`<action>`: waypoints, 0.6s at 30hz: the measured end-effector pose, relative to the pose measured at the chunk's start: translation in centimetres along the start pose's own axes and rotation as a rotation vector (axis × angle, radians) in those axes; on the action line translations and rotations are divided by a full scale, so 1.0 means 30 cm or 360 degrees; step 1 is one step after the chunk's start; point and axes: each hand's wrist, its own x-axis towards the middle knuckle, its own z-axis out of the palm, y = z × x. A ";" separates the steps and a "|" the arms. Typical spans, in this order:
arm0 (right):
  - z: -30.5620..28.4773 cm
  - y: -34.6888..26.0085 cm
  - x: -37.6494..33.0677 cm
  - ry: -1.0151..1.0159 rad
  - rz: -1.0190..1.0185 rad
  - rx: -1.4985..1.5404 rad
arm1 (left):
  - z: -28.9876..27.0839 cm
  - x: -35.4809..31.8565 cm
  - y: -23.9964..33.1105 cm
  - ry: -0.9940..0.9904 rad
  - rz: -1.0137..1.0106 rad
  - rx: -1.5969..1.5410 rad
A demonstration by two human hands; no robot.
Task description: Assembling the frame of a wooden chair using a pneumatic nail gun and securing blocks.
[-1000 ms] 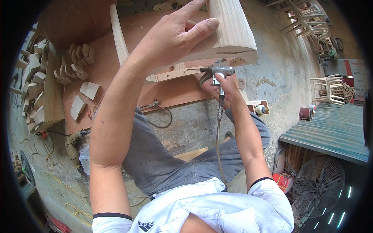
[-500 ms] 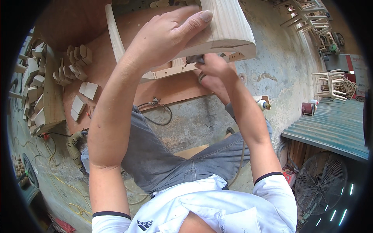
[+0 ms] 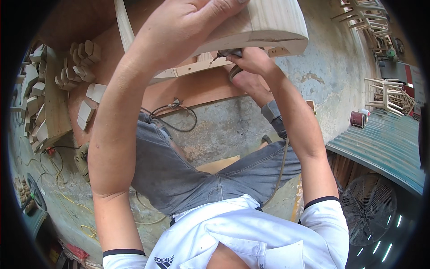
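My left hand [image 3: 188, 27] presses down flat on top of a pale curved wooden seat piece [image 3: 273, 22] at the top of the view. Under that piece's front edge my right hand [image 3: 248, 60] grips a small grey air tool [image 3: 226, 54], its tip pointing left toward the light wooden rail [image 3: 192, 69] beneath the seat. A grey hose [image 3: 282, 166] runs from the tool down past my right forearm. The tool's tip is mostly hidden by the seat and my fingers.
Several small cut wooden blocks [image 3: 76, 67] lie on a brown board [image 3: 112, 49] at the left, with more stacked at the far left [image 3: 33, 103]. Black cable [image 3: 174, 116] loops on the concrete floor. A fan [image 3: 367, 210] stands at lower right, wooden chair frames [image 3: 385, 96] at the right.
My right hand has carried the air tool up and left, from open view below the seat to tucked under its front edge. My left hand stays on the seat.
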 end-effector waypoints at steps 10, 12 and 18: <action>0.043 -0.026 0.002 -0.0012 0.0147 -0.0111 | -0.005 -0.024 -0.021 0.0107 -0.0037 -0.0073; 0.060 -0.024 -0.013 -0.0059 0.0222 -0.0074 | -0.015 -0.030 -0.029 0.0035 -0.0061 -0.0068; 0.126 0.044 -0.053 0.0053 0.0198 0.0007 | 0.010 -0.011 -0.009 0.0270 -0.0044 0.0178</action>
